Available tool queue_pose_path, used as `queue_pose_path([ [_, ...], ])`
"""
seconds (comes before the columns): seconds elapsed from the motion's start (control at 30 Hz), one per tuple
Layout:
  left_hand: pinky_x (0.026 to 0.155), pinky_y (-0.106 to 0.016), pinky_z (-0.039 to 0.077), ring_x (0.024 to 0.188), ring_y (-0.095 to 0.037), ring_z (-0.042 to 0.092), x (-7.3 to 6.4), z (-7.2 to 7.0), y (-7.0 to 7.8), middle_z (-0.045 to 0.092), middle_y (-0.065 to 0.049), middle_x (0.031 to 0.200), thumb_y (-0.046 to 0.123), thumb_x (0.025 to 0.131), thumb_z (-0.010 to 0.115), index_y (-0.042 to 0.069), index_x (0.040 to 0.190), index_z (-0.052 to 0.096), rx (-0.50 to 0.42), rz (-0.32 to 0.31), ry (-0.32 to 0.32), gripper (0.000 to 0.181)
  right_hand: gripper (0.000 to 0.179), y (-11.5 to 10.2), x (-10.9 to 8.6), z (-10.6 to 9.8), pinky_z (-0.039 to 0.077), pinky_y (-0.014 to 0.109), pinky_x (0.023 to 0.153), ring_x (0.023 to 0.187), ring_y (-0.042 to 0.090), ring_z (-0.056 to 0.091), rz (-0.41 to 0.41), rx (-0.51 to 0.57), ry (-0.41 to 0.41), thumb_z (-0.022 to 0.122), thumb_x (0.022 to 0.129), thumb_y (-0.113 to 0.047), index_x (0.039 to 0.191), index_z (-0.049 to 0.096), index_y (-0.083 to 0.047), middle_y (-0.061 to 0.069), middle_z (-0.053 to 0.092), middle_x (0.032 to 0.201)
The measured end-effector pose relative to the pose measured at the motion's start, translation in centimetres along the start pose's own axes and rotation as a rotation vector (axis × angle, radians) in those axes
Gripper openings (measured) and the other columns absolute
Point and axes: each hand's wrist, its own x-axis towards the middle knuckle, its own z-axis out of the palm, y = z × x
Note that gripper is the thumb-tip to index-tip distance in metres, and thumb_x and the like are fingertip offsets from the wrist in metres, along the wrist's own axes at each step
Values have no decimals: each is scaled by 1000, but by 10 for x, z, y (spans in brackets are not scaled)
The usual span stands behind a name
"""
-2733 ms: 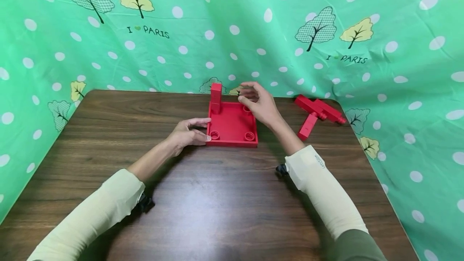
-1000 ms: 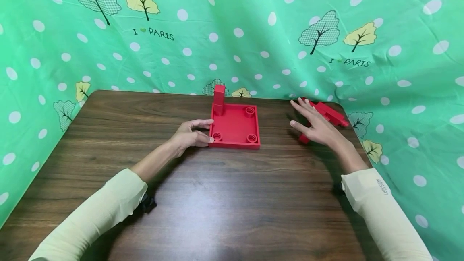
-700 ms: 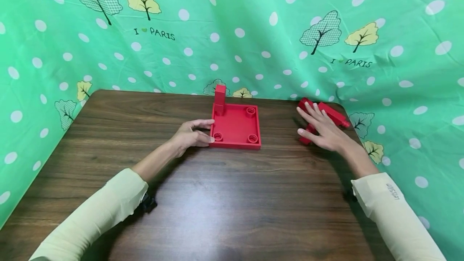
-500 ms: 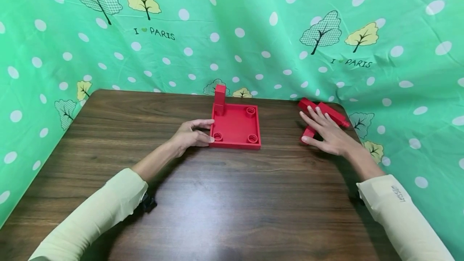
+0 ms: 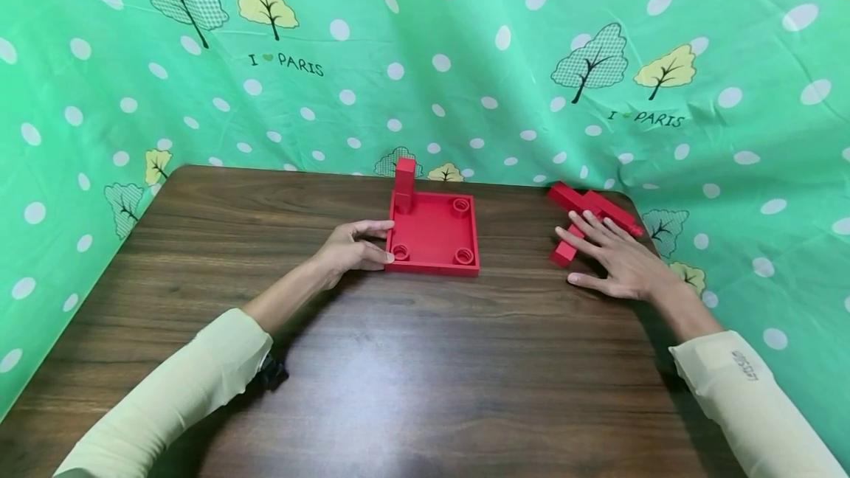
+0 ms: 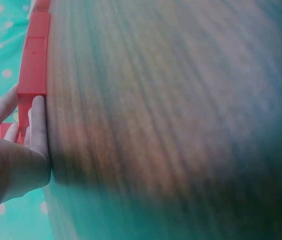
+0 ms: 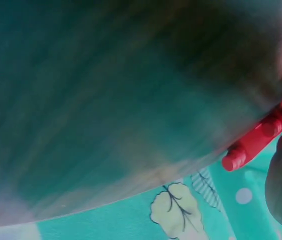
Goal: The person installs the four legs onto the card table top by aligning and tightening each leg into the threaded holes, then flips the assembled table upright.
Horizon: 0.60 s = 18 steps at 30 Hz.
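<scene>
Watching our right grip [image 5: 617,264], we see it spread palm-down, just behind the nearest red block [image 5: 565,250], whose long axis slants away rightward under the fingers; two other red blocks [image 5: 609,208] lie beyond. Our left grip [image 5: 341,251], farther off, pinches the red tray [image 5: 432,269].

flat on the desk [image 5: 372,360], a square red plastic-looking tray [image 5: 430,231] with a low raised rim and round threaded red sockets [image 5: 463,256] showing at three corners. upright at its far left corner, a square-sectioned red post [image 5: 404,181]. well to the right, lying close together at differing angles near the desk's far right corner, three loose red square-sectioned bars [image 5: 612,211], partly hidden.
</scene>
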Motion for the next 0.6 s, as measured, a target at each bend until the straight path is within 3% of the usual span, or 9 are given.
queue_pose_path([
  [0.2,88,-34,73,100,-13,76,0,0,-1,60,-18,157,-16,90,81,12,162,62,0,-3,4,80,91,-8,7,-3,3,50,149,178,43,10,57,15,-25,72,107,-55,182,23,-36,11,14,192],
  [0.3,88,-34,73,99,-14,76,1,0,-2,60,-18,157,-16,90,81,12,162,62,0,-4,4,80,92,-15,13,-3,8,61,147,178,45,10,84,41,-21,70,108,-55,182,20,-35,14,14,192],
  [0.43,89,-34,73,99,-14,77,2,0,-3,60,-19,158,-17,90,80,12,162,63,-3,-3,1,79,95,-22,20,-4,20,83,133,172,54,16,103,20,-5,70,108,-57,183,17,-35,19,19,189],
  [0.6,88,-34,73,100,-13,76,2,0,-2,60,-18,157,-17,90,81,12,162,62,-3,-2,0,80,95,-31,28,-6,28,87,122,161,60,24,138,-5,-20,66,109,-60,183,12,-36,23,24,184],
])
